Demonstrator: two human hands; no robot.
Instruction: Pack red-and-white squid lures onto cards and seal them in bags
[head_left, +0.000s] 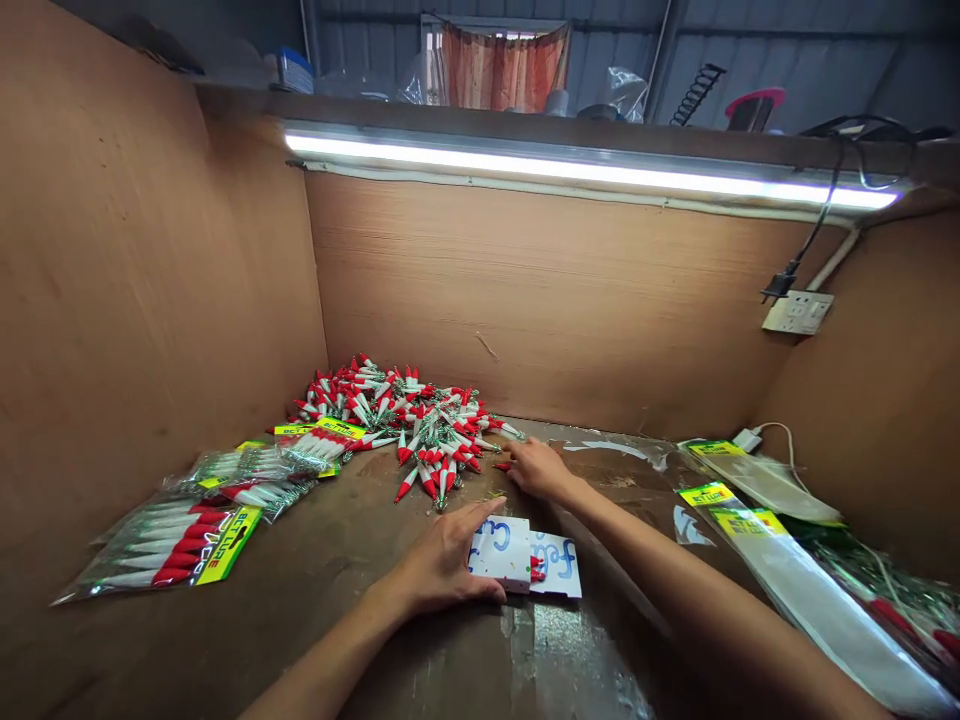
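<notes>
My left hand [442, 560] is wrapped round a small white cardboard box [504, 555] with blue handwriting, its thumb along the near side and fingers at the far side. From the box's right end a white flap [559, 565] sticks out, also marked in blue, with red lure tips [536, 568] showing beside it. Beyond the box, my right hand [536, 468] is at the right edge of a heap of red-and-white fishing lures [420, 420]. Its fingers are curled down over a lure with a red tip [504, 466]; most of that lure is hidden.
Packed bags of lures [180, 540] lie at the left. Flat clear bags [795, 560] with yellow-green headers lie at the right, near more lures [885, 590]. Wooden walls enclose the table, and a plug [780, 285] hangs by a socket [799, 312] under a lit tube [585, 170].
</notes>
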